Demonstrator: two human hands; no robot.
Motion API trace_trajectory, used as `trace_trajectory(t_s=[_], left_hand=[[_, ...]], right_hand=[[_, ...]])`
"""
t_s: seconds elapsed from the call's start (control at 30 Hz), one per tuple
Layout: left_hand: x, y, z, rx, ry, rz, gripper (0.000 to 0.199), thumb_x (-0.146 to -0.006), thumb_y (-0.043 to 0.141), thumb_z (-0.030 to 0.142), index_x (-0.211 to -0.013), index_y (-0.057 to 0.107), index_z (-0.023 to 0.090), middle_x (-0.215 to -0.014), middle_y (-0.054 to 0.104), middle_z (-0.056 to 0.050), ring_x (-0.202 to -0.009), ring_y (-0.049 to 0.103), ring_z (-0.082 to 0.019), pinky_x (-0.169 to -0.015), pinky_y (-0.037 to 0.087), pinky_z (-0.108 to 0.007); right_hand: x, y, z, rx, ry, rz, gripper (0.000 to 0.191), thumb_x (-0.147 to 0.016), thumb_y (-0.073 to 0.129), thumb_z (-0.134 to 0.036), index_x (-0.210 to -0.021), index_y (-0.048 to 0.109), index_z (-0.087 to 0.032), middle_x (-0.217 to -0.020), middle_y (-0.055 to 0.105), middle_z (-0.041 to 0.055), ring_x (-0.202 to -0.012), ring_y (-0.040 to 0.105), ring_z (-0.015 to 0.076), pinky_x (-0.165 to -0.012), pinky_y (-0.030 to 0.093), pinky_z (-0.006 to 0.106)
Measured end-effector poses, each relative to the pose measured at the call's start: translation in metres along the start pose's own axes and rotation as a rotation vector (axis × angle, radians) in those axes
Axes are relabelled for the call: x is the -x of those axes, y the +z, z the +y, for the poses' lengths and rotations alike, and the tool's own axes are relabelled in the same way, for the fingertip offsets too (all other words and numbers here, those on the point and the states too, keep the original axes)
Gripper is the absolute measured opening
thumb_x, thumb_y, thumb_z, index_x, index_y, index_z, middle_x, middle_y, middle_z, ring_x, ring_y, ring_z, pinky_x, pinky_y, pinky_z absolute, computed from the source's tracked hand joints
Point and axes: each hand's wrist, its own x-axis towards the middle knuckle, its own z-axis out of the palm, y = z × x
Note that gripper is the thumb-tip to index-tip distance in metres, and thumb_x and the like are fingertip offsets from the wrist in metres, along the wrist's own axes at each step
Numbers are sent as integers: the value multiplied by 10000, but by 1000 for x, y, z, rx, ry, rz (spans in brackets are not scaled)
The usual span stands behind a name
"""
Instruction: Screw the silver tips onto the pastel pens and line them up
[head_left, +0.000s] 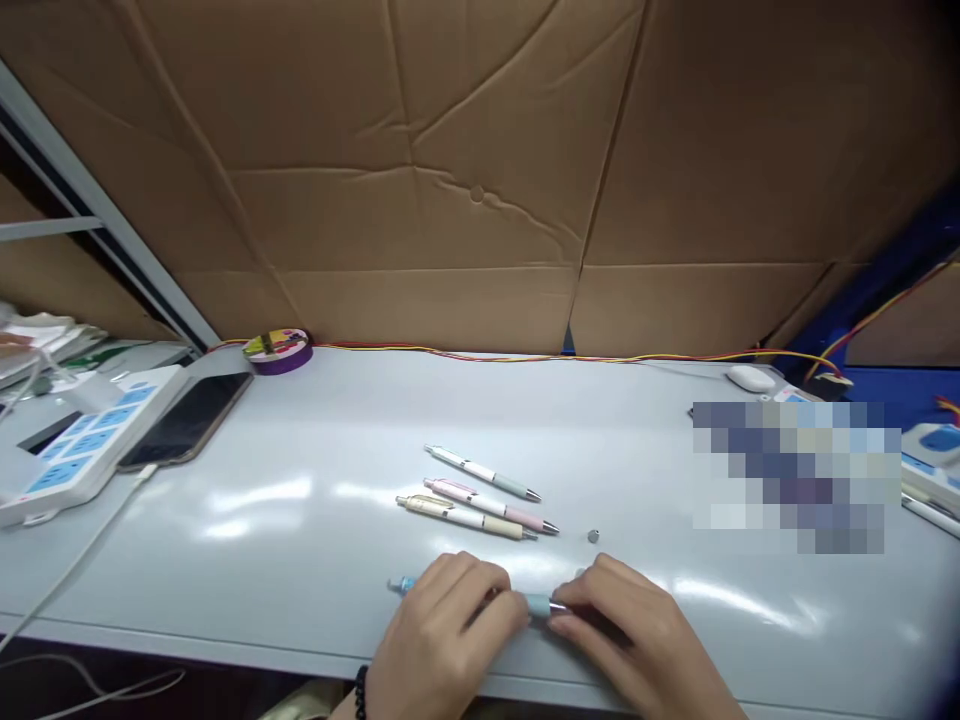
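Note:
Near the front edge of the table, my left hand is closed around the barrel of a blue pen, whose clicker end pokes out on the left. The thumb and fingers of my right hand pinch the pen's silver tip at the other end. Just beyond my hands lies a small silver pen tip cone. Three more pens rest side by side farther back: a white and green pen, a pink pen and a yellow pen.
To the left, a phone with a white cable lies against a power strip. A purple tape roll sits at the back near the cardboard wall. A white mouse and a blurred-out patch are on the right.

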Motion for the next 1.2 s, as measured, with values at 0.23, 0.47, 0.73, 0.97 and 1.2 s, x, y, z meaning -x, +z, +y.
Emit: trace_trajectory(t_s=[0.23,0.47,0.73,0.97,1.2], left_hand=[[-3,4,-5,-6,-28,13,205,-939,408,109,-950,598,184,-855,598,-49,-789,565,-187,-680,476,-303],[-1,4,-5,-4,24,-5,189,-947,398,98,-1007,567,154,-832,605,-50,-712,562,-167,-616,472,-267],[0,8,-5,22,37,-117,173,-949,395,102,-1066,519,137,-848,599,-56,-711,546,-196,-596,471,-308],[1,6,-4,-8,43,-168,263,-962,322,92,-1174,471,133,-850,604,-55,-695,542,-193,-602,483,-309],[0,6,-5,-51,62,-151,241,-979,309,139,-1097,518,151,-827,599,-49,-673,561,-178,-584,485,-283]], right_hand=[[1,0,0,-46,-16,83,136,-910,523,-228,-792,589,-218,-661,611,-13,-599,577,136,-538,454,242],[-2,-4,-2,-23,11,82,212,-947,440,-348,-833,566,-221,-666,599,-9,-579,572,144,-508,449,246],[1,3,3,-4,136,3,267,-962,399,-292,-728,509,-225,-668,582,-17,-597,564,144,-547,451,256],[1,-1,2,-90,82,64,61,-911,515,-245,-965,534,-267,-855,640,-16,-769,632,146,-673,508,238],[0,-3,-2,-90,67,72,105,-932,474,-212,-948,555,-276,-789,649,-31,-701,639,129,-625,511,224]])
